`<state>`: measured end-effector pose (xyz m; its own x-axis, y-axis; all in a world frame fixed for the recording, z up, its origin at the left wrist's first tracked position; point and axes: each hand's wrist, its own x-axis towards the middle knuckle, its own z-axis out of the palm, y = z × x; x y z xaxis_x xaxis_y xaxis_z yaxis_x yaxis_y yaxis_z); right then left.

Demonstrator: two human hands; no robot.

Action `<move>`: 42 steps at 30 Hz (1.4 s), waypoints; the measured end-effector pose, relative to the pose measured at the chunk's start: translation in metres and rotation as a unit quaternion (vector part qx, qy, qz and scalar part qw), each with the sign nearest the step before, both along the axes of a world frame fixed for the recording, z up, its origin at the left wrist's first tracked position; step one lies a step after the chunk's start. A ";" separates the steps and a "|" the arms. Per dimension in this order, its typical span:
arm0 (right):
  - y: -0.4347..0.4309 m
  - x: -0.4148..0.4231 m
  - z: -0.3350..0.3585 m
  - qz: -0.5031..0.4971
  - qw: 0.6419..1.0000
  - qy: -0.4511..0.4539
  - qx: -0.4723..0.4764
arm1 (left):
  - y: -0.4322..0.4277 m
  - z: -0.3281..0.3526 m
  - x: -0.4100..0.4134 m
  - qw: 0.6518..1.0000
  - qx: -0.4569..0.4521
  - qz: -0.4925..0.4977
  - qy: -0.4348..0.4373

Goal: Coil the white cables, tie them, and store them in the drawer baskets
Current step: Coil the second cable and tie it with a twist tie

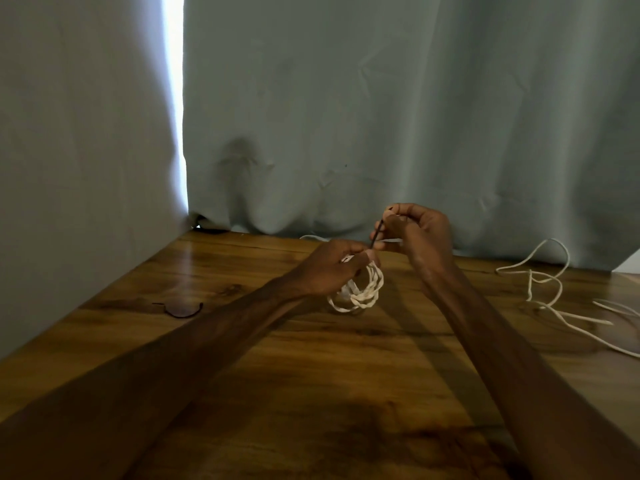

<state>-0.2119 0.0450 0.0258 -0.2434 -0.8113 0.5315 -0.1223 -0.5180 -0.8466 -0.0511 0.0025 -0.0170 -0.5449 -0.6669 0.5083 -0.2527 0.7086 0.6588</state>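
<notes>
Above the middle of the wooden surface (pixel 242 358), a small coil of white cable (pixel 360 296) hangs from the left hand (pixel 332 268), whose fingers are curled round its upper side; the coil's lower loops look close to the wood, but I cannot tell whether they touch it. A thin dark tie (pixel 377 233) runs up from the coil to the right hand (pixel 415 230), which pinches its upper end between thumb and fingertips. The two hands sit close together, the right a little higher and farther back.

By my reading, the coiling of this cable is finished and the tying is under way. Whether the tie is already wrapped round the loops is hidden by the left hand's fingers.

Well apart on the right lies a loose white cable (pixel 543 285), sprawled in open bends, so at least one more coil is left to make. A second dark tie (pixel 183 311) lies curved on the surface to the left, apparently waiting for it. No drawer or basket is in view, so the storing looks to be ahead.

Behind hangs a grey-blue curtain (pixel 381 116). No brand, label or writing can be read anywhere.
</notes>
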 end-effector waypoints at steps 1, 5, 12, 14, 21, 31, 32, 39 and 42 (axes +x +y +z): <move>0.001 0.002 -0.001 0.003 1.000 0.016 -0.010 | -0.004 -0.001 0.001 1.000 0.008 0.007 0.001; 0.004 0.011 -0.003 0.019 0.996 0.076 -0.050 | -0.014 -0.004 0.007 0.998 0.056 0.007 -0.004; 0.004 0.009 -0.002 0.048 0.989 0.125 -0.070 | -0.017 -0.004 0.006 0.999 0.047 -0.001 -0.006; 0.004 0.009 -0.003 0.060 0.989 0.119 -0.064 | -0.016 -0.005 0.007 0.999 0.040 0.001 -0.004; -0.004 -0.003 -0.009 0.034 0.999 0.022 0.005 | -0.002 -0.010 0.004 1.000 0.011 -0.025 -0.002; -0.006 -0.002 -0.013 0.087 0.990 0.075 0.076 | -0.005 -0.013 0.009 0.995 0.086 -0.033 0.021; -0.006 -0.003 -0.014 0.091 0.989 0.082 0.081 | -0.005 -0.013 0.009 0.996 0.084 -0.033 0.020; -0.008 -0.006 -0.017 0.083 0.990 0.087 0.071 | -0.005 -0.011 0.011 0.994 0.095 -0.054 0.014; -0.006 -0.005 -0.017 0.086 0.993 0.062 0.054 | -0.004 -0.010 0.012 0.992 0.110 -0.059 0.023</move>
